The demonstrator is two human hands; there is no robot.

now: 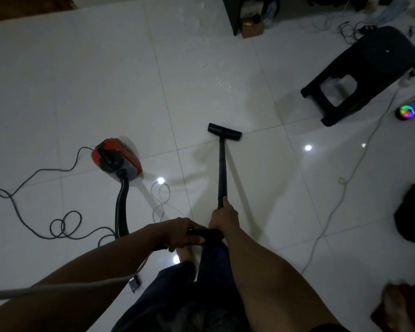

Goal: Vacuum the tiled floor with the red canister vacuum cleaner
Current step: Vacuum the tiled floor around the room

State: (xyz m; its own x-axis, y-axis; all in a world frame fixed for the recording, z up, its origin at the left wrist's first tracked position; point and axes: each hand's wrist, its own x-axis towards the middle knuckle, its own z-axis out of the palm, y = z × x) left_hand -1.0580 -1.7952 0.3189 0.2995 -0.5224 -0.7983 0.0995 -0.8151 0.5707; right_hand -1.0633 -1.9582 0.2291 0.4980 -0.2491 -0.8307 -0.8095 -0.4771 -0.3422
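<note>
The fingers [195, 240] of the left hand [177, 232] are curled round the black handle [203, 233], where the hose [121, 207] is joined to it. Those of the right hand [224, 218] are wrapped round the near end of the wand [222, 168], just ahead of the left hand. The wand is sloped forward and down to the head [225, 132], which is set flat on the floor [82, 92], just right of a tile joint. The vacuum [116, 159] is stood on the tiles left of the wand, well apart from the head, and the hose is arched from its near end back to the handle. A black cord [50, 169] is trailed in loops from the vacuum toward the left edge. A black stool [359, 80] is seen at the upper right, with a white cable [342, 180] laid past it and a small multicoloured light [407, 111] lit beside it.
</note>
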